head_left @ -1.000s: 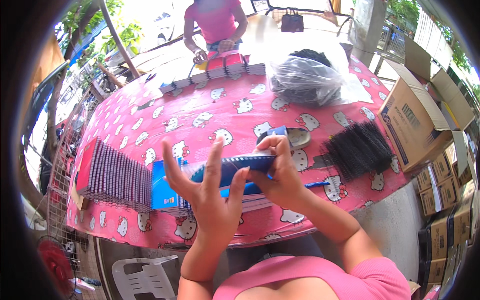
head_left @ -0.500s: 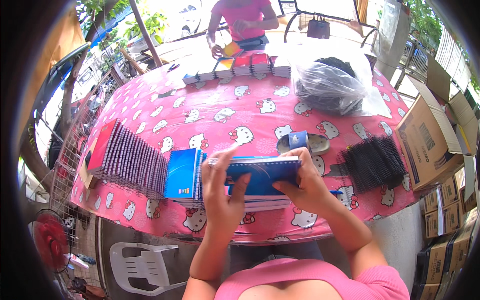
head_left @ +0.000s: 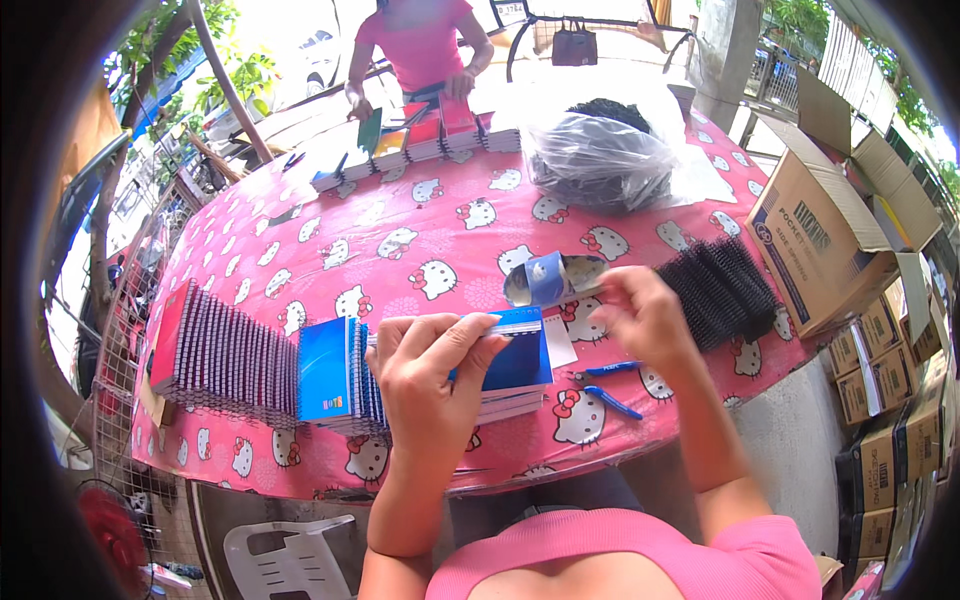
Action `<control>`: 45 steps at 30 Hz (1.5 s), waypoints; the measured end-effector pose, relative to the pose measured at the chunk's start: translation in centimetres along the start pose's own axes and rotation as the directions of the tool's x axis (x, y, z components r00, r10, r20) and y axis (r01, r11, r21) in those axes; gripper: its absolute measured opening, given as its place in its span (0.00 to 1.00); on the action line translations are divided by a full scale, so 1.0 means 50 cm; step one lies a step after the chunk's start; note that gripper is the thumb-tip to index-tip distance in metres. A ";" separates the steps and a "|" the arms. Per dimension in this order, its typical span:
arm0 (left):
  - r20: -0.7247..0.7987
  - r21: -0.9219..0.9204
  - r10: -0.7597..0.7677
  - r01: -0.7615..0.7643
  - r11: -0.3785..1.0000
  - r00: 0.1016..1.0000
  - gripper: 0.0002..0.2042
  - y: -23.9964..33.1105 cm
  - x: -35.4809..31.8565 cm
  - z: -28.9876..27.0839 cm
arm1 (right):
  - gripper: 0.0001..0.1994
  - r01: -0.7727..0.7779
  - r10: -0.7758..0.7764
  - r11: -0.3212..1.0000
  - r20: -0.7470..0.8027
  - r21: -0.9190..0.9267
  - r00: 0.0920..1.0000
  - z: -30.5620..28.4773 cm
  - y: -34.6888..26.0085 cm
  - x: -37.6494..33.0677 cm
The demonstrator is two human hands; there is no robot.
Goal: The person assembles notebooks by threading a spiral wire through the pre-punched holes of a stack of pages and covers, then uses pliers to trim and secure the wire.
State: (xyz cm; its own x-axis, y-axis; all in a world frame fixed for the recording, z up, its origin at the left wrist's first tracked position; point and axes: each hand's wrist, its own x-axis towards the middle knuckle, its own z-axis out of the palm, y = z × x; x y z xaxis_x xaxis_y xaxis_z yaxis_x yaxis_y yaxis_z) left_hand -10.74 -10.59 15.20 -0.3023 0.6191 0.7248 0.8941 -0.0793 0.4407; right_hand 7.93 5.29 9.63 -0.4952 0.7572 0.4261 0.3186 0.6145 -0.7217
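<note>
My left hand (head_left: 425, 375) grips a blue-covered notebook (head_left: 515, 355) by its left part, with its punched edge facing up. Below it lies a pile of unbound notebooks (head_left: 515, 402), partly hidden. My right hand (head_left: 645, 320) is off the notebook, fingers bent and thumb apart, beside a slipper-like thing with a blue band (head_left: 545, 280). I see nothing held in it. Close to its right is a heap of black binding coils (head_left: 715, 295). Blue-handled pliers (head_left: 612, 400) rest on the table below that hand.
Left of my hands stand a blue spiral notebook stack (head_left: 330, 370) and a long row of bound notebooks (head_left: 225, 355). A clear bag of black coils (head_left: 600, 155) and an open carton (head_left: 820, 240) lie beyond. Across the table (head_left: 375, 290), another person (head_left: 415, 50) handles notebooks.
My right hand has let go of the notebook and moved right. The left hand keeps hold of it. The pliers now show fully, and the other person has lifted a green-covered notebook.
</note>
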 end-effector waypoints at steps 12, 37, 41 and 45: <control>0.027 -0.026 -0.035 0.035 0.999 0.999 0.12 0.015 0.009 0.007 | 0.12 0.080 -0.080 0.989 -0.007 0.128 0.997 -0.033 -0.044 -0.028; 0.043 -0.058 -0.077 0.079 0.995 0.996 0.12 0.013 -0.006 0.011 | 0.08 0.458 -0.436 0.887 0.212 -0.063 0.875 -0.049 -0.192 0.025; 0.063 -0.033 -0.092 0.094 0.995 0.994 0.13 0.011 -0.010 0.003 | 0.07 0.507 -0.482 0.862 0.338 0.019 0.808 -0.039 -0.179 0.043; 0.051 -0.047 -0.107 0.109 0.993 0.993 0.15 0.021 -0.005 0.000 | 0.17 0.135 -0.146 0.989 0.402 0.054 0.904 -0.012 0.022 0.169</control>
State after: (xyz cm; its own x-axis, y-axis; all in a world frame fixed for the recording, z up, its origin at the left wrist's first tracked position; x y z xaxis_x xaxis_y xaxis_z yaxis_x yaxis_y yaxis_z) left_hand -9.73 -10.79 15.48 -0.3790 0.6628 0.6458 0.8392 -0.0480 0.5417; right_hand 4.57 12.49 12.78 -0.8188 0.5060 0.2711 0.2043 0.6981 -0.6862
